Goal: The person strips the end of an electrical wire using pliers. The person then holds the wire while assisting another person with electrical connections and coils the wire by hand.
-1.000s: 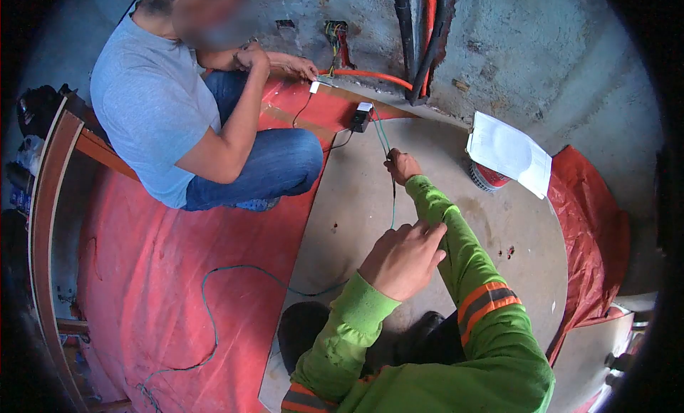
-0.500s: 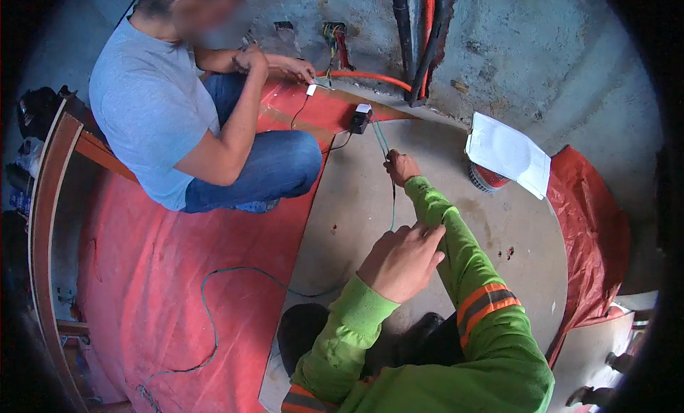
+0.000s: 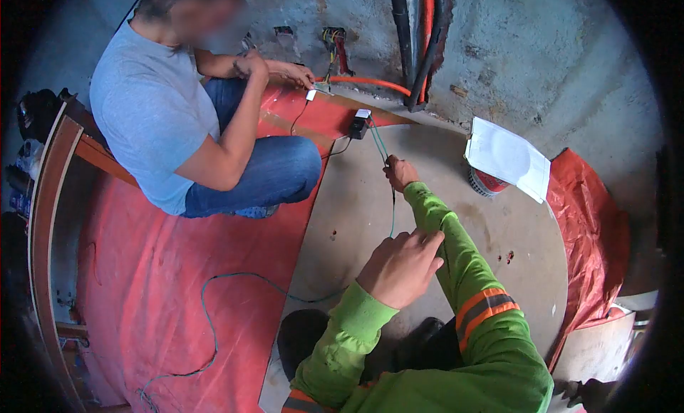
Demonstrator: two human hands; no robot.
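Note:
My right hand (image 3: 401, 173) reaches forward, its fingers closed on a thin green wire (image 3: 380, 141). The wire runs up to a small black box (image 3: 358, 126) with a white top, on the floor board. Below that hand a strand drops and passes behind my left hand (image 3: 402, 268). Closer to me, my left hand is held in front of my right forearm with fingers curled together; what they grip, if anything, is hidden. More green wire (image 3: 249, 273) trails across the red sheet to the lower left.
A person (image 3: 157, 121) crouches at the left, a hand near a white connector (image 3: 311, 95). A white sheet (image 3: 504, 156) rests on a red bucket (image 3: 486, 181). An orange conduit (image 3: 370, 81) and an open wall box with wires (image 3: 333, 37) are at the wall. Red sheeting (image 3: 192, 270) covers the floor.
The view has shifted very slightly. Both my hands keep nearly the same place and grip, and the crouching person has barely moved.

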